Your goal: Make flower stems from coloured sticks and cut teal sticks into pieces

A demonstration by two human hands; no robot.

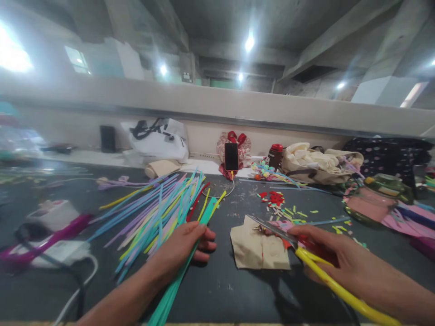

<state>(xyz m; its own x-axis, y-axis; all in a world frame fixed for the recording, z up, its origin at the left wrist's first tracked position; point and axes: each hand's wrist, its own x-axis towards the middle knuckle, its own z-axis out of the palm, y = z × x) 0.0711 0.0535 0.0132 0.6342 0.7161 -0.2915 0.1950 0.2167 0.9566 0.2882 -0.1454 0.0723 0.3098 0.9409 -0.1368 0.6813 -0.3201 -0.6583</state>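
Left hand (196,241) was loosely curled round green strips (174,286), lower centre of frame; right hand (331,249) was wrapped about yellow-handled scissors (307,257), lower right, blades over a tan sheet (247,249). Judged risks: slack grip might have let strips splay; careless blade swing might have snagged the sheet.

Teal strips (175,287) and yellow-handled scissors (304,256) were held.
Strips slanted, bunched, in left hand (188,240); scissors' metal blades pointed leftward from right hand (331,249).

Left hand (183,239), right hand (336,246) and both forearms (136,285) are bare.
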